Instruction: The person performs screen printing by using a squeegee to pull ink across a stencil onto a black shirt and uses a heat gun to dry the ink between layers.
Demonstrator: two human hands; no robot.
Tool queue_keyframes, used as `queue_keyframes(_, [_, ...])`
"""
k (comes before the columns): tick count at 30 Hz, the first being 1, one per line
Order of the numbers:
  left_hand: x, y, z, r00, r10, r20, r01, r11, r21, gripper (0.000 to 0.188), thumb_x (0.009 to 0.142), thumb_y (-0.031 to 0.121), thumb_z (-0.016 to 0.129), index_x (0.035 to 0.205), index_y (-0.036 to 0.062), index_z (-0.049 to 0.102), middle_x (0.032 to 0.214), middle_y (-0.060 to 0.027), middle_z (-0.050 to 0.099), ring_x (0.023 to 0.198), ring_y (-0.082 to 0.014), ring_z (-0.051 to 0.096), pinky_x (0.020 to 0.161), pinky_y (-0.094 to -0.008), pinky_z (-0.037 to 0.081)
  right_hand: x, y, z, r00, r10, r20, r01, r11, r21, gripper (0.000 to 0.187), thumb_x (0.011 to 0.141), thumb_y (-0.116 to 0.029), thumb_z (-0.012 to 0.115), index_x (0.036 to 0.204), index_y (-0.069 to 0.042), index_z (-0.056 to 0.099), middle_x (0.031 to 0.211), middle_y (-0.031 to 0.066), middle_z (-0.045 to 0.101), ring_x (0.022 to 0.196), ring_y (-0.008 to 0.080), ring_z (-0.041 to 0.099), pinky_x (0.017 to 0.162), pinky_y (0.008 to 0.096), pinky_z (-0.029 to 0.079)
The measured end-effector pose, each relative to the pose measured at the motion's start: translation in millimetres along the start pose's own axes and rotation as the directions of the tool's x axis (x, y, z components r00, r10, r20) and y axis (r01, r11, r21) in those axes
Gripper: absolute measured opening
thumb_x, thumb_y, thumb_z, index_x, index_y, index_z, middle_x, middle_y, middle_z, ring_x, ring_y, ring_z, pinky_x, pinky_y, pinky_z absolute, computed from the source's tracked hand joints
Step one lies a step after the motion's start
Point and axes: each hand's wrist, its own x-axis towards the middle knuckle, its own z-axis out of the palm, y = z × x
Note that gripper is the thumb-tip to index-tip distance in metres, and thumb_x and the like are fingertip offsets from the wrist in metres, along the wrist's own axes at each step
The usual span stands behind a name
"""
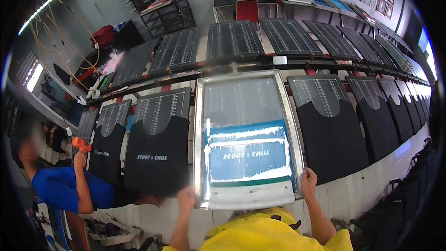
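We have a big metal frame (199,130) right in front of us, in the middle of the near row of boards. Our right grip (309,177) is curled closed on the frame's right side, close to the near corner. Our left grip (186,199) is at the near left corner, but it is blurry, so we can't tell how tightly its fingers close. The frame has a blue patch (232,164) in its lower half, with white paint (248,175) smeared around it and pale letters in the middle. Through the upper part, we see a gray board with white lines. A black shirt (155,172) with white letters lies on the board just left of the frame, and a plain black shirt (332,146) lies on the right. Farther left, a person in a blue top (65,183) holds up an orange tool (81,144).
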Motion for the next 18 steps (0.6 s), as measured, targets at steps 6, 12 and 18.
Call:
queue_keyframes(6, [-6,47,-18,0.996,-0.029,-0.083,0.042,0.986,0.163,0.031,0.092,0.024,0.065,0.108,-0.0018,0.073,0.101,-0.0185,0.074,0.095,-0.0371,0.070,0.088,-0.0409,0.054,-3,-45,-33,0.965,-0.125,0.232,0.206,0.908,-0.366,0.036,0.094,-0.015,0.063,0.126,0.002,0.063,0.121,0.0241,0.065,0.110,0.0370,0.063,0.094,0.0433,0.050])
queue_keyframes(12, [-46,102,-46,0.744,0.561,0.363,-0.652,0.730,0.206,0.045,0.089,0.025,0.068,0.128,0.0027,0.065,0.139,-0.0170,0.059,0.127,-0.0340,0.056,0.108,-0.0441,0.044,-48,-123,-69,0.502,-0.380,0.777,0.752,0.635,-0.175,0.056,0.086,-0.021,0.074,0.137,-0.007,0.055,0.140,0.0187,0.054,0.133,0.0346,0.050,0.111,0.0441,0.042])
queue_keyframes(18, [-43,117,-33,0.625,0.526,0.577,-0.758,0.585,0.287,0.062,0.077,0.005,0.068,0.136,0.0019,0.051,0.147,-0.0124,0.048,0.132,-0.0332,0.051,0.109,-0.0451,0.044,-35,-122,-54,0.354,-0.271,0.895,0.875,0.435,-0.214,0.062,0.079,-0.020,0.076,0.136,-0.007,0.054,0.138,0.0184,0.055,0.132,0.0339,0.051,0.112,0.0432,0.043])
